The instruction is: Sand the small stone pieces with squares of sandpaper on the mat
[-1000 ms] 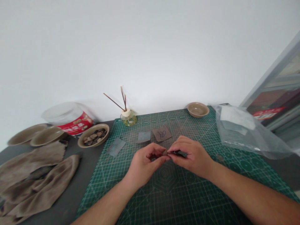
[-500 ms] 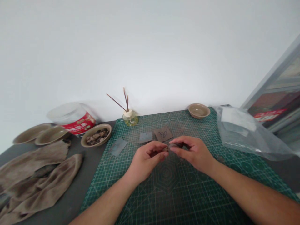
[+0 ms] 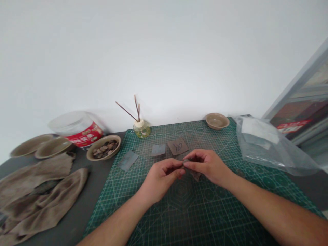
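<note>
Over the middle of the green cutting mat (image 3: 159,218), my two hands meet at the fingertips. My left hand (image 3: 164,177) is closed in a pinch on a small stone, mostly hidden by the fingers. My right hand (image 3: 205,165) pinches a small piece of sandpaper (image 3: 196,175) against it; its brownish lower corner hangs below the fingers. Just beyond lies a brown sandpaper square marked 320 (image 3: 177,146). Two grey sheets, one nearer (image 3: 158,150) and one farther left (image 3: 128,160), lie flat on the mat.
At left are a bowl of stones (image 3: 96,157), a red-labelled plastic jar (image 3: 84,139), two more bowls (image 3: 55,147) and a crumpled brown cloth (image 3: 53,212). A reed diffuser (image 3: 141,130) and a small bowl (image 3: 217,121) stand near the wall. A clear plastic bag (image 3: 275,150) lies right.
The sandpaper in my right hand has shifted, so its corner now shows below the fingers. Both hands remain together, and the left has dropped slightly.
</note>
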The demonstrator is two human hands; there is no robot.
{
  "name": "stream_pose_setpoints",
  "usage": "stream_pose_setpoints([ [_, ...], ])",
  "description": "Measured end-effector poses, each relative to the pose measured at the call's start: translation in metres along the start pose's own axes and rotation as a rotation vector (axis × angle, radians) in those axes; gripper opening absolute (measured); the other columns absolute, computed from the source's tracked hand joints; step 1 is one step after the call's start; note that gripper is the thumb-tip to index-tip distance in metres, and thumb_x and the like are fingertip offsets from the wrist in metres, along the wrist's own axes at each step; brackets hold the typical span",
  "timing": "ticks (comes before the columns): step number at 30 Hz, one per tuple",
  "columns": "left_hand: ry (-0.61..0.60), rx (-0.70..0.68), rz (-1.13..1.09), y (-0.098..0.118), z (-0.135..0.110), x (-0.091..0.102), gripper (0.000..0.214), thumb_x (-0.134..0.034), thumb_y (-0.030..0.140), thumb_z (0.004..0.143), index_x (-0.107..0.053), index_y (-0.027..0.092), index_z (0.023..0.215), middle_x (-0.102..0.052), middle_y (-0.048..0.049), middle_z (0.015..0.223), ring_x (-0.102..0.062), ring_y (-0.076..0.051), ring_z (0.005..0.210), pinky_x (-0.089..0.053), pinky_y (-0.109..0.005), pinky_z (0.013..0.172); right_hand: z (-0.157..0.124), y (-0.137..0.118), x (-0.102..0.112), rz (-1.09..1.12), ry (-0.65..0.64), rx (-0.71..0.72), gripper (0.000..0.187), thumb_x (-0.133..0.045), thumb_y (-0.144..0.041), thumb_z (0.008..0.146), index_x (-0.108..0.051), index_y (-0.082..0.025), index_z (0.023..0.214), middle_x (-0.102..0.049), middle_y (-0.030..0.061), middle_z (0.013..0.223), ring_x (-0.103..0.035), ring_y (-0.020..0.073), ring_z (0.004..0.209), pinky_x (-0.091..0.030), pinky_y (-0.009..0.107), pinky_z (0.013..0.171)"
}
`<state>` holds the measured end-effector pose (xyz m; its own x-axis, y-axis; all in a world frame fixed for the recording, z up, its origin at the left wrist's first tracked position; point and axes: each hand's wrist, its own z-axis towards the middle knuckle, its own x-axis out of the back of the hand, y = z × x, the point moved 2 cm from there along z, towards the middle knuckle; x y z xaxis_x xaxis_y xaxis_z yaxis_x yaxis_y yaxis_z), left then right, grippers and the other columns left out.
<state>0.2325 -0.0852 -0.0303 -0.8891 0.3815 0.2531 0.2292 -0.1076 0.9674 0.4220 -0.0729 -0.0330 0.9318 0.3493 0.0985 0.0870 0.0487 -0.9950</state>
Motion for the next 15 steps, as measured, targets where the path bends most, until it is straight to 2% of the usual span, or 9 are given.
stream_pose_setpoints([
  [3, -0.002, -0.003, -0.003, 0.0004, -0.0007, -0.0009, 0.015, -0.066, 0.029, 0.083, -0.073, 0.019, 0.091, -0.071, -0.0029, 0.082, -0.064, -0.017, 0.075, -0.049, -0.026, 0.067, -0.0007, 0.0003, -0.0004, 0.033, 0.006, -0.011, 0.026, -0.076, -0.039, 0.076, -0.072, -0.017, 0.09, -0.07, 0.0009, 0.076, -0.061, 0.0127, 0.063, -0.049, 0.024, 0.057],
  [8, -0.017, -0.007, -0.059, 0.0006, -0.0007, -0.0018, 0.015, -0.066, 0.029, 0.085, -0.072, 0.019, 0.095, -0.071, -0.0023, 0.084, -0.062, -0.015, 0.074, -0.048, -0.025, 0.067, -0.0016, 0.0012, 0.0004, 0.052, -0.044, -0.031, 0.027, -0.076, -0.036, 0.076, -0.072, -0.017, 0.095, -0.069, -0.0001, 0.074, -0.059, 0.0115, 0.059, -0.047, 0.023, 0.054],
  [12, -0.028, -0.036, -0.006, 0.0038, -0.0005, -0.0009, 0.015, -0.066, 0.028, 0.085, -0.073, 0.019, 0.095, -0.071, -0.0031, 0.088, -0.062, -0.016, 0.078, -0.048, -0.025, 0.069, -0.0011, 0.0019, -0.0002, 0.009, 0.012, -0.013, 0.026, -0.075, -0.038, 0.077, -0.072, -0.017, 0.092, -0.07, 0.0014, 0.078, -0.062, 0.0131, 0.064, -0.049, 0.024, 0.056],
  [15, -0.012, -0.027, -0.02, 0.0013, 0.0014, 0.0007, 0.018, -0.065, 0.029, 0.086, -0.072, 0.018, 0.098, -0.071, -0.0037, 0.087, -0.063, -0.016, 0.077, -0.049, -0.026, 0.07, -0.0001, 0.0018, -0.0008, 0.004, 0.002, 0.008, 0.028, -0.075, -0.037, 0.077, -0.071, -0.017, 0.097, -0.072, 0.0028, 0.084, -0.065, 0.0148, 0.07, -0.05, 0.026, 0.061],
])
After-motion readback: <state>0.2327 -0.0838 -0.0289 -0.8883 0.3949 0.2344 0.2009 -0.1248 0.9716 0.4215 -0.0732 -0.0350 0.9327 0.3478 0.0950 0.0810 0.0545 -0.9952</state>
